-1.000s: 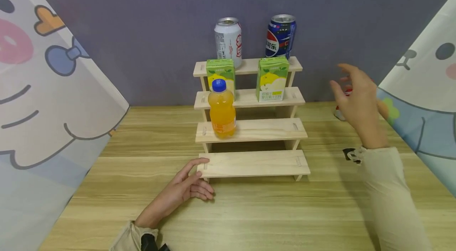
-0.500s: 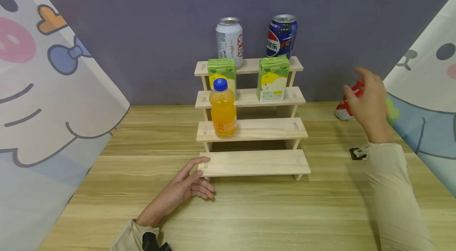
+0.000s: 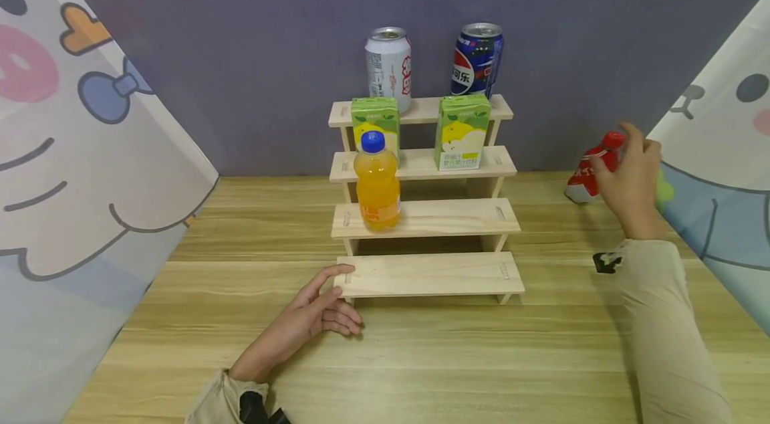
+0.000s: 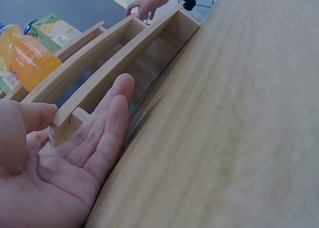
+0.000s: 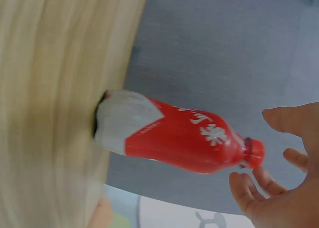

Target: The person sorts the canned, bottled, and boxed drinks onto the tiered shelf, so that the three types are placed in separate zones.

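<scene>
A four-tier wooden display stand (image 3: 427, 275) sits mid-table. My left hand (image 3: 309, 310) rests its index finger and thumb on the left end of the lowest tier; the other fingers extend loosely in front of it. At the right, a red cola bottle (image 3: 592, 168) with a red cap stands on the table. My right hand (image 3: 631, 176) is beside the bottle's upper part, thumb and fingers spread. In the right wrist view, the fingertips (image 5: 239, 185) are close to the bottle's cap, and a gap shows between thumb and cap.
An orange drink bottle (image 3: 377, 193) stands on the second-lowest tier. Two green juice cartons, left (image 3: 375, 120) and right (image 3: 462, 133), are one tier higher. A white can (image 3: 388, 69) and a blue can (image 3: 478, 59) top the stand. Behind rises a grey wall (image 3: 271, 63).
My right hand has moved rightward to beside the cola bottle's upper part, uncovering more of the bottle. My left hand stays at the lowest tier.
</scene>
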A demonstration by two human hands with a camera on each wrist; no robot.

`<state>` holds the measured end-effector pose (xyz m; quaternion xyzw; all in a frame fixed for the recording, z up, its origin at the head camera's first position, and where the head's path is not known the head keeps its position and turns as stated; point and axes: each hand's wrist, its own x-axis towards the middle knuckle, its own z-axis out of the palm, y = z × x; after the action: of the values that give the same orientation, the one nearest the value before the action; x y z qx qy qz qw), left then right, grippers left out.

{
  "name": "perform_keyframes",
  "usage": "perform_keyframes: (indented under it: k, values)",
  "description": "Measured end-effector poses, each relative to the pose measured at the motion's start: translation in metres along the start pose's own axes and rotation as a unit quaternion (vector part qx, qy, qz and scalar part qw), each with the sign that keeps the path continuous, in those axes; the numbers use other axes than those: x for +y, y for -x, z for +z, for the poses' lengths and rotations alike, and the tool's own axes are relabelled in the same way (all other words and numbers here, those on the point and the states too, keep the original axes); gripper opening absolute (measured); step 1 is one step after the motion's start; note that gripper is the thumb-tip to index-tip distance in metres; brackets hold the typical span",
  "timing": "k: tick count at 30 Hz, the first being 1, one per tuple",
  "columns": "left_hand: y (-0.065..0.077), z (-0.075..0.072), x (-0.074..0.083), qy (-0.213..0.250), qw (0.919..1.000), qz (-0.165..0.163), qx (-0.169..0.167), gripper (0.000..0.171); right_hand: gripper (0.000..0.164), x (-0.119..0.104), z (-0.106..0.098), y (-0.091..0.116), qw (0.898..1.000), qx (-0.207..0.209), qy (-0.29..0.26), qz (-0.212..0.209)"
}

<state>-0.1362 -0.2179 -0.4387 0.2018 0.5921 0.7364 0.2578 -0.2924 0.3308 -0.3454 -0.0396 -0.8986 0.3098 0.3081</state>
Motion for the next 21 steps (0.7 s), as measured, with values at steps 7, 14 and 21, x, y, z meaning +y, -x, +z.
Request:
perform_keyframes:
  k: [7,14,21]
  values:
    - [0.000,0.000,0.002,-0.008,0.9999,-0.007,0.004,0.045,0.075,0.017,0.006,-0.001,0.999,-0.031,0.006,0.020]
    - [0.001,0.000,0.002,-0.005,0.9999,-0.009,0.004,0.046,0.080,0.028,0.013,-0.001,0.998,-0.052,-0.018,0.017]
    - [0.000,0.001,0.002,-0.002,1.0000,-0.008,0.001,0.046,0.081,0.030,0.021,0.003,0.997,-0.030,-0.062,0.030]
